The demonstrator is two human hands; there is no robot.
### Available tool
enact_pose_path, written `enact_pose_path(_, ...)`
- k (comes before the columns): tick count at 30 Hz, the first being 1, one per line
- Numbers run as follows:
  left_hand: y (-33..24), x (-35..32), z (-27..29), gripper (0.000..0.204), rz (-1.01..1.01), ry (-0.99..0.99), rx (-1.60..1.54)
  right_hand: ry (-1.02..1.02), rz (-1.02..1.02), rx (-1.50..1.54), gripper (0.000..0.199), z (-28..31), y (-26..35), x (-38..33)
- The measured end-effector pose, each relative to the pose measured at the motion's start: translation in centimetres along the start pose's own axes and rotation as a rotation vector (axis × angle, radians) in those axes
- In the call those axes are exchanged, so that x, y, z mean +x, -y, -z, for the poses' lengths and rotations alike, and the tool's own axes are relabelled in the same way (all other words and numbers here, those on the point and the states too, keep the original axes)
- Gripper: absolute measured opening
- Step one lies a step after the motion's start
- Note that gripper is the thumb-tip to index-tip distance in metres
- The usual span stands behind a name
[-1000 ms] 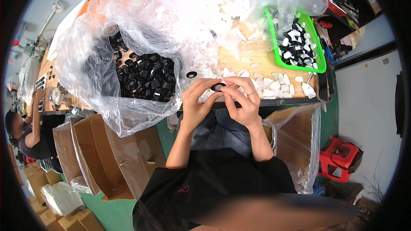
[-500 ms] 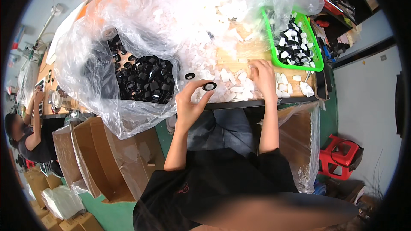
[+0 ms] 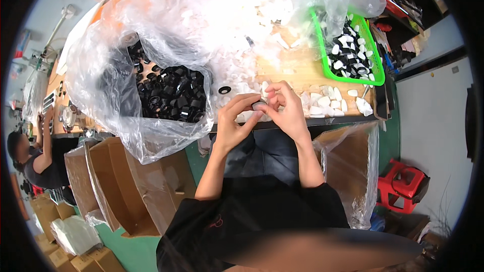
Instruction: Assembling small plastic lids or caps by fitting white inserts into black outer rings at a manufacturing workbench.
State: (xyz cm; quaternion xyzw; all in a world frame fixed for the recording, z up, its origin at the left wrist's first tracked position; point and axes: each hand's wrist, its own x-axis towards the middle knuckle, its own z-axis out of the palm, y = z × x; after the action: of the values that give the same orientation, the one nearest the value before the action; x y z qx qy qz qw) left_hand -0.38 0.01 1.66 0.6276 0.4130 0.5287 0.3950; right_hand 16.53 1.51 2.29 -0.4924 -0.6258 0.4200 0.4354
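Note:
Between the thumb and fingers of my left hand is a round black cap with a pale middle. My right hand is close against it, pinching a small white oval piece that stands up at its fingertips. The two hands meet above the table's near edge. Another black cap with a pale centre lies on the table beside my left hand. Loose white pieces lie to the right of my right hand. Fingers partly hide the held cap.
A clear plastic bag of black caps lies open at left. The green basket at right holds black and white parts. Cardboard boxes stand below the table, a red stool at right. Another person works far left.
My right hand has moved left from the white pieces to my left hand, with a white piece now in its fingers. The left hand has shifted slightly right and tilted the cap.

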Motion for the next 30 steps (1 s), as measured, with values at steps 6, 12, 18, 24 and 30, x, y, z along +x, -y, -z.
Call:
enact_pose_path(6,1.2,-0.3,0.6,0.026,-0.132,0.049,0.043,0.226,-0.076,0.451,0.034,0.8,0.7,-0.2)
enact_pose_path(12,0.4,-0.3,-0.2,0.022,-0.194,-0.096,0.168,0.048,0.133,0.053,0.033,-1.0,0.8,-1.2)
enact_pose_path(18,-0.5,-0.4,-0.7,0.015,-0.169,-0.172,0.212,-0.072,0.194,-0.057,0.023,-2.3,1.4,-1.7)
enact_pose_path(24,0.8,2.5,3.8,0.012,-0.157,-0.218,0.629,-0.451,0.375,-0.38,0.02,2.7,-0.4,0.1)
enact_pose_path(30,5.1,2.9,8.0,0.016,0.004,-0.291,0.983,-0.903,0.425,-0.631,0.027,11.7,-0.2,3.7)
